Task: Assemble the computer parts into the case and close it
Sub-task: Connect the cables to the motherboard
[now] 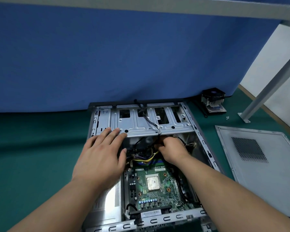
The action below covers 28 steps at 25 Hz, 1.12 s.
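An open grey computer case (206, 148) lies flat on the green mat. Inside it sits a green motherboard (159, 196) with a bare silver processor (153, 183) in its socket. My left hand (102, 156) rests flat, fingers spread, on the edge of the metal drive cage (141, 124). My right hand (172, 149) reaches under the cage and is closed around a bundle of black and yellow cables (149, 158). Its fingertips are hidden by the cables. A grey side panel (261, 164) with a mesh vent lies to the right of the case.
A cooler with a black fan (213, 101) stands at the back right by the blue partition (107, 56). Small screws (227, 117) lie near a grey metal table leg (264, 91). The power supply (107, 203) occupies the case's near left corner.
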Each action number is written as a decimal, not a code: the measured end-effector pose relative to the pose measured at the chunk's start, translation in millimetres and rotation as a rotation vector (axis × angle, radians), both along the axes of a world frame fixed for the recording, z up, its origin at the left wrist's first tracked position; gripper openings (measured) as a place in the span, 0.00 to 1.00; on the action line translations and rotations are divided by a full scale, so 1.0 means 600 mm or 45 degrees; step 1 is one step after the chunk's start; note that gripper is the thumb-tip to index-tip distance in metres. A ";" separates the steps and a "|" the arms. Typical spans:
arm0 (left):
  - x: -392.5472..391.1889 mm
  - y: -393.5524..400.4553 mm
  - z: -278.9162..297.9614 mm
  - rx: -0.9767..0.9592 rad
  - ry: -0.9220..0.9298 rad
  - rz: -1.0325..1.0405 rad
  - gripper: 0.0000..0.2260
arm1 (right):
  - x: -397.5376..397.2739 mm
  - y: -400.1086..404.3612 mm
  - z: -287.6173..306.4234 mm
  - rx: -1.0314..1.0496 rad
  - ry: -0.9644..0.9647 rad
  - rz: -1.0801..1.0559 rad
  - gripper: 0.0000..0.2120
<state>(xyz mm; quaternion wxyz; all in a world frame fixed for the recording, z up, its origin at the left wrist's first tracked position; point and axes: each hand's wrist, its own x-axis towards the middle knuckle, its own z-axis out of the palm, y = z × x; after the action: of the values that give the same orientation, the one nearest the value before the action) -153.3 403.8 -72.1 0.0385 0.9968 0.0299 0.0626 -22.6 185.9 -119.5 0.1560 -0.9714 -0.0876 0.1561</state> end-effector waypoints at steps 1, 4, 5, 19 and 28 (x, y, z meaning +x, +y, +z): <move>0.000 0.000 0.000 -0.002 -0.008 -0.002 0.30 | 0.004 0.002 -0.001 0.004 0.001 -0.008 0.10; 0.001 0.001 -0.003 0.000 -0.027 -0.001 0.31 | 0.017 -0.001 -0.006 0.031 0.061 -0.061 0.13; 0.002 0.001 -0.003 0.000 -0.029 0.001 0.30 | 0.020 -0.003 -0.009 0.052 0.078 -0.081 0.13; 0.005 0.002 -0.009 0.026 -0.036 0.004 0.29 | 0.030 0.006 -0.012 0.043 0.022 0.137 0.14; 0.005 0.001 -0.009 0.019 -0.039 0.001 0.30 | 0.031 0.020 -0.017 -0.068 0.043 0.100 0.13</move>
<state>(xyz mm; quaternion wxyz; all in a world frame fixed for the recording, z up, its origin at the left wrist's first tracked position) -150.1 404.7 -77.6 0.0315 0.9960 0.0291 0.0781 -3.9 197.7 -129.5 0.1254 -0.9682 -0.1188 0.1810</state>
